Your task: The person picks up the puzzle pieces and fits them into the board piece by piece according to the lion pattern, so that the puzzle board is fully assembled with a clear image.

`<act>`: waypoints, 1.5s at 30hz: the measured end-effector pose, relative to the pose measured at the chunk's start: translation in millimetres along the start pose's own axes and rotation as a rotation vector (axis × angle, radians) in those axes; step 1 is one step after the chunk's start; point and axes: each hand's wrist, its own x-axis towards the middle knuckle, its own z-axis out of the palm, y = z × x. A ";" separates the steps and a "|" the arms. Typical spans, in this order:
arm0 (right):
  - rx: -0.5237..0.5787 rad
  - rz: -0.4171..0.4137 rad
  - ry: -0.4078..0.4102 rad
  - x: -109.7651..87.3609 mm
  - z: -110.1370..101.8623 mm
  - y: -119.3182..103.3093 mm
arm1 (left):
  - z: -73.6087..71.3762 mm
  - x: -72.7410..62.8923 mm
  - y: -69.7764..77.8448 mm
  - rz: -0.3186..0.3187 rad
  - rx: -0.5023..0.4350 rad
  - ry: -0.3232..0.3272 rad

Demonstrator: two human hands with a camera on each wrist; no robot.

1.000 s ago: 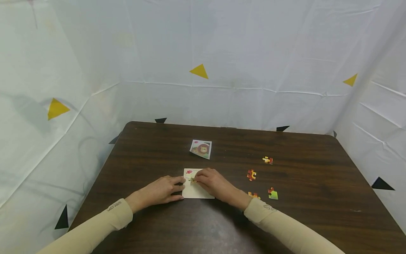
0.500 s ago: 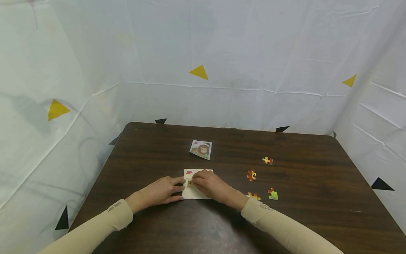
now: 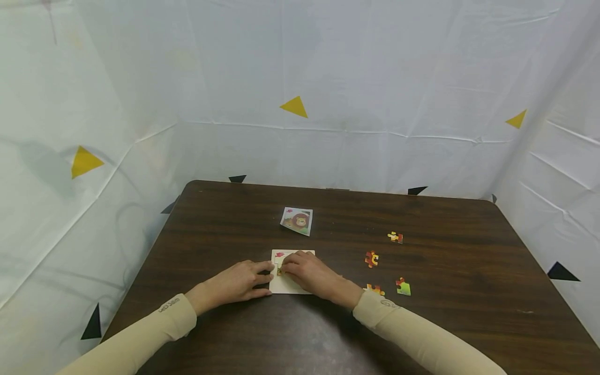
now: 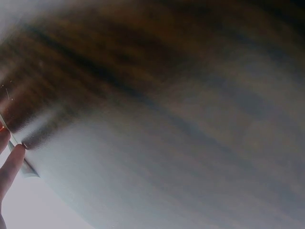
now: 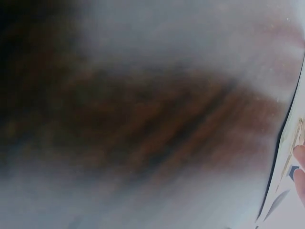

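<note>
A pale square puzzle board (image 3: 292, 286) lies on the dark wooden table between both hands. My left hand (image 3: 239, 281) rests at the board's left edge with its fingers extended against it; in the left wrist view two fingers (image 4: 12, 167) touch that edge. Over the board, my right hand (image 3: 309, 272) pinches a small green and yellow jigsaw piece (image 3: 279, 271), held at the board's left side just below a pink printed shape. Its fingers cover much of the piece. At the right wrist view's edge, fingertips (image 5: 299, 164) show over the board.
Beyond the board lies a picture card (image 3: 297, 221) with a lion on it. To the right are several loose jigsaw pieces: a yellow-red one (image 3: 396, 237), a red-orange one (image 3: 372, 259), a green-red one (image 3: 403, 286) and an orange one (image 3: 375, 289) near the right wrist.
My right hand has shifted slightly left with the jigsaw piece, bringing it down onto the board's left side. The left hand has stayed in place at the edge.
</note>
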 end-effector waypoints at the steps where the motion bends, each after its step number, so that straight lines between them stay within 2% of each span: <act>1: 0.000 0.004 -0.005 0.5 0.2 0.0 | 0.4 -0.1 -0.3 0.001 0.000 0.001; 11: -0.036 0.023 -0.040 5.6 1.5 -0.8 | 0.5 0.2 -0.6 0.008 0.006 0.006; 20: -0.056 0.067 -0.085 9.0 1.8 -4.0 | -2.2 0.9 0.2 -0.005 -0.002 -0.016; 25: -0.082 0.058 -0.087 9.5 2.6 -6.4 | -1.8 0.8 -0.2 -0.012 -0.003 -0.027; 35: -0.131 0.044 -0.154 10.5 0.7 -9.6 | -0.2 -1.5 1.3 -0.013 -0.019 -0.004; 45: -0.173 0.015 -0.165 10.6 0.8 -7.8 | 0.5 -1.6 0.4 -0.011 -0.054 0.017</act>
